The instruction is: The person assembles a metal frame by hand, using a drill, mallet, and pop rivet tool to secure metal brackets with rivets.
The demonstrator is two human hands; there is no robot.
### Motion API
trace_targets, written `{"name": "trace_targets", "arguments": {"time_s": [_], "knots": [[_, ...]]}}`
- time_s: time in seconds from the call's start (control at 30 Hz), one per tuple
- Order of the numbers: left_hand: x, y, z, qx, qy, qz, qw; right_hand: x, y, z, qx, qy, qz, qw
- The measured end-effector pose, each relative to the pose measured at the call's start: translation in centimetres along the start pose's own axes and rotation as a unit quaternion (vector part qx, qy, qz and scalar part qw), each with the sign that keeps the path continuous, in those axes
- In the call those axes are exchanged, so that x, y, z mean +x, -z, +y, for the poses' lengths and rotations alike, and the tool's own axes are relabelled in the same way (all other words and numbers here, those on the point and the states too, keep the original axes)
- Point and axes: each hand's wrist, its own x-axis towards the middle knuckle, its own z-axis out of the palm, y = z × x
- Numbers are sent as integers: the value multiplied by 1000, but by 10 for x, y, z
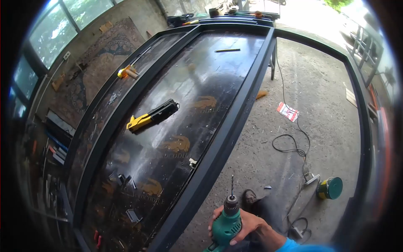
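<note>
My left hand (pixel 252 223) is wrapped round the body of a green power drill (pixel 226 229), with the thumb on the near side and fingertips showing on the far left side. A drill bit (pixel 232 185) sits in the black chuck (pixel 231 203) and points up and away from me. It is just right of a dark metal frame's bar (pixel 226 147), apart from it. No other hand shows. On the dark panel inside the frame (pixel 184 122) lie a yellow-and-black hand tool (pixel 153 115), a pencil (pixel 227 50) and a small grey metal piece (pixel 133 216).
An orange-yellow tool (pixel 128 72) and red handles (pixel 97 238) lie on the panel's left part. Below, on the concrete floor (pixel 323 96), are a looping cable (pixel 289 150), a red-and-white packet (pixel 288 111) and a green-lidded can (pixel 330 187). My shoe (pixel 250 196) is beside the drill.
</note>
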Motion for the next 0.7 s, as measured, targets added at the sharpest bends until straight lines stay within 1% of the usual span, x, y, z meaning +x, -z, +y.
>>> {"name": "trace_targets", "arguments": {"time_s": [0.03,0.07,0.1,0.13,0.17,0.2,0.23,0.27,0.3,0.33,0.37,0.4,0.43,0.47,0.5,0.53,0.57,0.6,0.67,0.7], "knots": [[1,7,11,-40,16,-14,999,7,-13,-17,17,-42,17,999],[1,30,19,-73,44,-61,994,21,-30,-41,5,-72,28,997],[-18,37,38,-182,151,-95,967,37,-46,-59,5,-84,26,996],[9,66,43,-201,212,-179,939,55,-59,-73,-28,-65,-1,997],[11,92,49,-330,302,-332,831,73,-72,-84,-53,-54,-13,997],[-24,96,83,-373,391,-413,734,90,-89,-98,-52,-98,-42,993],[-78,106,116,-508,498,-484,509,106,-109,-113,-36,-88,-21,995],[-92,127,109,-605,569,-495,254,122,-129,-123,-17,-67,1,998],[-108,154,96,-589,594,-490,246,135,-151,-134,-10,-92,-18,996],[-100,194,71,-496,808,-315,49,147,-173,-145,-20,-80,0,997],[-88,226,43,-342,925,-84,-143,159,-194,-152,-27,-70,10,997],[-102,234,11,-306,916,142,-217,171,-212,-157,-17,-100,-24,995],[-114,244,-20,-254,854,365,-269,180,-224,-163,-17,-88,-26,996],[-93,259,-67,-300,785,485,-240,184,-234,-169,-19,-84,-23,996],[-93,264,-102,-321,733,559,-219,189,-242,-174,-7,-106,-2,994],[-74,266,-146,-318,732,568,-200,197,-247,-178,3,-125,18,992],[-72,268,-176,-354,695,592,-202,207,-244,-179,28,-145,21,989],[-53,268,-211,-357,692,598,-190,215,-248,-181,15,-143,42,989],[-51,263,-259,-359,696,599,-165,229,-255,-188,-18,-152,58,986],[-40,260,-282,-353,693,606,-165,236,-256,-191,-22,-157,51,986]]}}
